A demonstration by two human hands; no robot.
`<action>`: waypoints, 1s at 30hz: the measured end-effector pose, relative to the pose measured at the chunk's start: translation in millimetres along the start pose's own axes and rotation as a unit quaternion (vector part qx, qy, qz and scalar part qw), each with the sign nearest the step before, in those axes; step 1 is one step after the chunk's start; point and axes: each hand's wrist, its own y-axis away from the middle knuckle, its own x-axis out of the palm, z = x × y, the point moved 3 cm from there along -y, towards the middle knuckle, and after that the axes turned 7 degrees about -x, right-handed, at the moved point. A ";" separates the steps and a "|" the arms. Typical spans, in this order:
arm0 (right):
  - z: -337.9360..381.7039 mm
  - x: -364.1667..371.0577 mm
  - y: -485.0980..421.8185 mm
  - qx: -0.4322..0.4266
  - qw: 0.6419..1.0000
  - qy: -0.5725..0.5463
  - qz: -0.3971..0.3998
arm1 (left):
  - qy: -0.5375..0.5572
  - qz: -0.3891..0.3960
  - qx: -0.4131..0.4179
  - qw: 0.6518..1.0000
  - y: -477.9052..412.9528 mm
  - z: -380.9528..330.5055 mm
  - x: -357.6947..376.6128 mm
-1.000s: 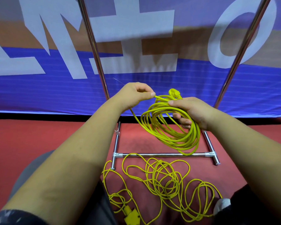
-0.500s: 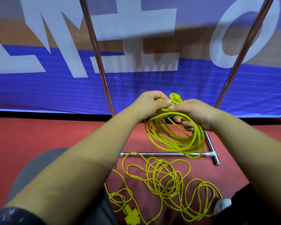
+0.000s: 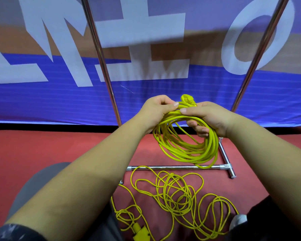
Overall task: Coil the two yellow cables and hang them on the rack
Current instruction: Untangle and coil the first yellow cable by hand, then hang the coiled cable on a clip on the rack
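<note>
Yellow coiled cable point(image 3: 187, 153) hangs before the chrome rack point(image 3: 172, 168), its top gripped in the right hand point(image 3: 211, 117) and pinched by the left hand point(image 3: 156, 110), while a second yellow cable point(image 3: 174, 195) sprawls loose on the red floor point(image 3: 59, 150), partly hidden by the forearms point(image 3: 94, 171), blue banner point(image 3: 42, 98) behind.

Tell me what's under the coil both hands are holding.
Red floor and the rack's base bar, a short stretch hidden behind the coil's lowest loops. The loose second cable lies on the floor nearer the person.
</note>
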 end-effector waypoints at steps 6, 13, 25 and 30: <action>11.1 2.2 0.9 -0.006 1.000 -0.012 0.008 | -0.118 0.067 0.027 0.990 3.0 -20.8 -11.1; 29.2 10.2 13.7 0.022 0.996 -0.056 0.070 | -0.331 0.114 0.122 0.929 17.3 -32.2 -10.9; 62.1 13.4 34.3 -0.003 0.999 0.036 0.023 | -0.408 0.054 0.167 0.896 53.0 -79.3 3.8; 80.1 7.6 37.7 -0.091 0.993 0.066 -0.036 | -0.388 -0.010 0.160 0.908 51.0 -95.8 -5.2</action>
